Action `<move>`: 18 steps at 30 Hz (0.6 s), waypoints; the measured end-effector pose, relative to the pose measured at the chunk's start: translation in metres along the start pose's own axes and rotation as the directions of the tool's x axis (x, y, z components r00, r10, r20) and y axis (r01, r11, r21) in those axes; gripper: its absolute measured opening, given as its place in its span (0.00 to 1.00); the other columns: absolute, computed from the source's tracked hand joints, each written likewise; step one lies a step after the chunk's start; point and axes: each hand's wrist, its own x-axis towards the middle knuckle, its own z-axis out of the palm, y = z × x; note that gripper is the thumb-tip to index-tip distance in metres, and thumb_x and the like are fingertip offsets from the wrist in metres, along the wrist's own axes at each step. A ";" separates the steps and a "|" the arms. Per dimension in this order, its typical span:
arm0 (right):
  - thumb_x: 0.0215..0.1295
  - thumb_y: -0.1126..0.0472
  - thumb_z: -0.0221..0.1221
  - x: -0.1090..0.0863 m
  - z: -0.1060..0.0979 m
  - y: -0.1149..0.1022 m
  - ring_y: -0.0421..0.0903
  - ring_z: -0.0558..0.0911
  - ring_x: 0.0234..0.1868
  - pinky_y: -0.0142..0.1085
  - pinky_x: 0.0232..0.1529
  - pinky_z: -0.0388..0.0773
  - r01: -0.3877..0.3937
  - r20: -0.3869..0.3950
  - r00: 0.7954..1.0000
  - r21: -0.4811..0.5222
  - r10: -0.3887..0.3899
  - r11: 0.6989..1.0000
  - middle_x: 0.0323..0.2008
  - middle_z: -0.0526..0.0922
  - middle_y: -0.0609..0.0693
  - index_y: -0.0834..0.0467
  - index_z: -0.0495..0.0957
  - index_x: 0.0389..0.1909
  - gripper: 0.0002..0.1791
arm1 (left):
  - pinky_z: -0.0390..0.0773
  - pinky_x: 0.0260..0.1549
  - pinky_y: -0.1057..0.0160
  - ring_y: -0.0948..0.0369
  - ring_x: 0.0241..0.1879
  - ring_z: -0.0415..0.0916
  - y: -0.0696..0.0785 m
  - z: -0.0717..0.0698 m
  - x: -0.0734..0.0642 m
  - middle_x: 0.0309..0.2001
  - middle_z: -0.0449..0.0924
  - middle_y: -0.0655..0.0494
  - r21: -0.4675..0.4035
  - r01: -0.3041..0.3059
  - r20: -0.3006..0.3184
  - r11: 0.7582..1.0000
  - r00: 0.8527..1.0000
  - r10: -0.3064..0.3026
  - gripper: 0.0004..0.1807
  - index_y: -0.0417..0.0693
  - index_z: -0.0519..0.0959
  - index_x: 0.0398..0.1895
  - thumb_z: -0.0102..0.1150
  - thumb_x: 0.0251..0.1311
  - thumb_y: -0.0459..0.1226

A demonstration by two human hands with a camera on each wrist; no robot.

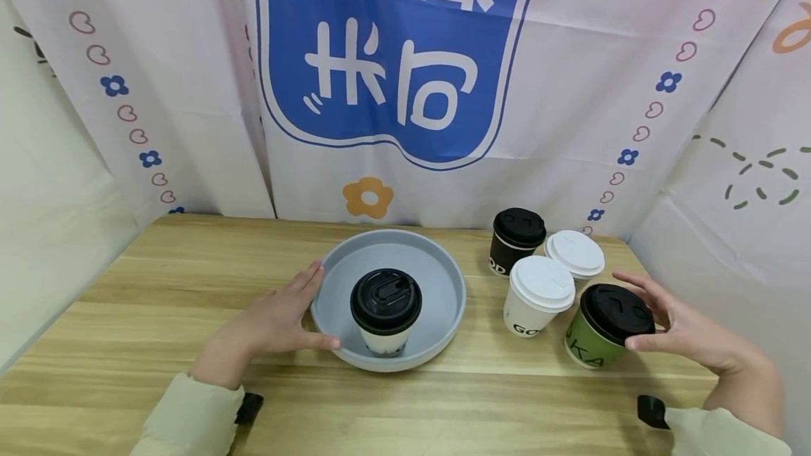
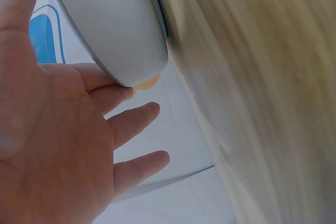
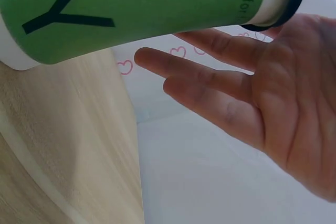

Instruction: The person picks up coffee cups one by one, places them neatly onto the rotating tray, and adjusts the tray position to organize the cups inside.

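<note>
A round grey-blue tray (image 1: pixel 437 340) with a raised rim lies on the wooden table. Inside it stands a white paper cup with a black lid (image 1: pixel 386 301). My left hand (image 1: pixel 279 322) is at the tray's left rim, thumb and fingers spread; in the left wrist view, fingertips touch the tray's outer wall (image 2: pixel 118 24). At the right stands a green paper cup (image 1: pixel 592 340) with a black lid (image 1: pixel 617 312). Around its right side is my right hand (image 1: pixel 678 322), thumb by the lid, fingers behind. In the right wrist view, the lower fingers (image 3: pixel 210 103) are extended, apart from the cup.
Left of the green cup stand a white cup with a white lid (image 1: pixel 538 294), another white-lidded cup (image 1: pixel 576 253) and a black cup (image 1: pixel 510 245). A printed white curtain (image 1: pixel 570 90) hangs along the table's back edge, with pale cloth on both sides.
</note>
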 end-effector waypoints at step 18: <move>0.56 0.73 0.63 0.000 0.002 0.003 0.28 0.72 0.60 0.23 0.53 0.71 -0.008 0.067 0.998 0.054 0.004 0.999 0.64 0.69 0.37 0.60 0.50 0.76 0.48 | 0.55 0.62 0.23 0.35 0.76 0.47 0.001 -0.001 0.000 0.80 0.39 0.38 -0.021 -0.012 0.001 1.000 1.000 0.012 0.71 0.37 0.44 0.79 0.64 0.43 0.72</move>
